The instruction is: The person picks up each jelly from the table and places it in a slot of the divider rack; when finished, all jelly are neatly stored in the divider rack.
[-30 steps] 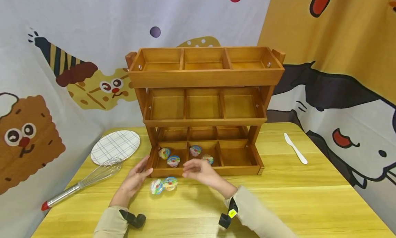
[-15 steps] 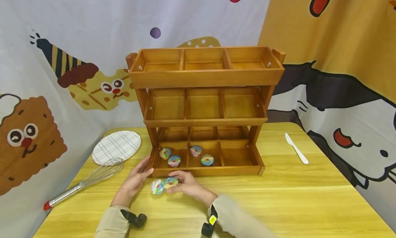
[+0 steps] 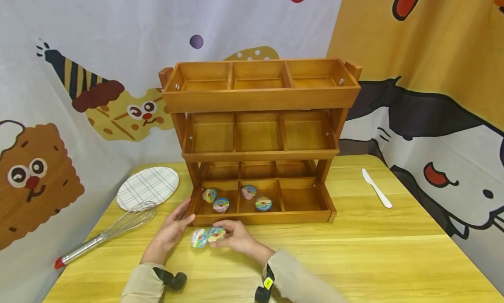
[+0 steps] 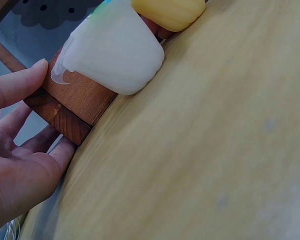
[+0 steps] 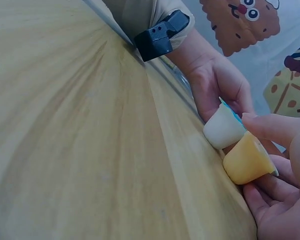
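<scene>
Two jelly cups with printed lids stand side by side on the table before the wooden rack [image 3: 261, 217]. My right hand [image 3: 241, 241] pinches the yellow jelly cup [image 5: 247, 159] between thumb and fingers, low at the tabletop. Beside it, overlapping it in the head view, is the white jelly cup [image 4: 115, 52]. With thumb and fingers, my left hand [image 3: 170, 231] holds the front left corner of the rack's lowest tray. Inside that tray, two jelly cups [image 3: 221, 205] lie in the left compartment and two more jelly cups [image 3: 263, 203] in the middle one.
Left of the rack lie a checked oval plate [image 3: 147, 187] and a whisk [image 3: 106, 234], its wires overlapping the plate. A white knife [image 3: 376, 188] lies far right. The rack's upper trays rise behind my hands. A patterned cloth [image 3: 252, 23] hangs behind.
My right hand has come away from the jelly cup in the middle compartment, moved left and down, and taken hold of the yellow jelly cup. The left hand stays at the rack.
</scene>
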{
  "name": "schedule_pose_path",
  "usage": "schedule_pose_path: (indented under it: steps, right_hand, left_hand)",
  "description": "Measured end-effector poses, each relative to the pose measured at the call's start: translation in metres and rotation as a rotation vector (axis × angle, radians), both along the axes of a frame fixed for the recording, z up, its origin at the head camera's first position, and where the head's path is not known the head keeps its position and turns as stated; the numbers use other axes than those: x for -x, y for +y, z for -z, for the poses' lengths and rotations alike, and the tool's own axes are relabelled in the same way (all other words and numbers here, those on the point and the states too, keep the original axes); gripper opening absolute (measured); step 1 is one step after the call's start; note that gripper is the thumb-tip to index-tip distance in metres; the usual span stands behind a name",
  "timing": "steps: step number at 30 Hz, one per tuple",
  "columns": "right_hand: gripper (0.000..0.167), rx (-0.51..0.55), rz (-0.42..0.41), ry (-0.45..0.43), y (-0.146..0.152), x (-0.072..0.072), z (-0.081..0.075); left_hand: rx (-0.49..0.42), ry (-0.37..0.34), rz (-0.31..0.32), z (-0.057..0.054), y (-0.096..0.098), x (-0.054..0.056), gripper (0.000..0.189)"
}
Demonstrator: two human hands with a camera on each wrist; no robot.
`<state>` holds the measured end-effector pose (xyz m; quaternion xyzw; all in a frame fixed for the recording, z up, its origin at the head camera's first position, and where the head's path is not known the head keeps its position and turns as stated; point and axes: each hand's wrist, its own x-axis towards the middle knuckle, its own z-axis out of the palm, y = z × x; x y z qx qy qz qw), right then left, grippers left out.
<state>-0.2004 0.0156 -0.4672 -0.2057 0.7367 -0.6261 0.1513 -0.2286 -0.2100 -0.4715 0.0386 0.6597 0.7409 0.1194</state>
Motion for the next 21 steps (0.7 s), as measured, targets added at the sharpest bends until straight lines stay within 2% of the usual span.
schedule_pose_path:
  steps: [6,13,17,21]
  right_hand:
    - [0.052,-0.031,-0.031,0.026,0.006,-0.008,-0.016]
    - [0.054,-0.105,-0.064,0.025,0.018,0.0,0.002]
    - [0.055,-0.128,-0.085,0.024,0.037,-0.008,-0.012]
    - [0.055,-0.109,-0.114,0.027,0.065,-0.005,-0.008]
  left_hand:
    - [0.0,-0.016,-0.009,-0.001,0.002,0.001,0.068]
    - [-0.011,-0.025,-0.016,0.001,0.003,0.001,0.068]
    - [-0.011,-0.024,-0.01,0.001,0.002,0.001,0.068]
    - [0.021,-0.022,-0.007,-0.001,0.001,0.0,0.067]
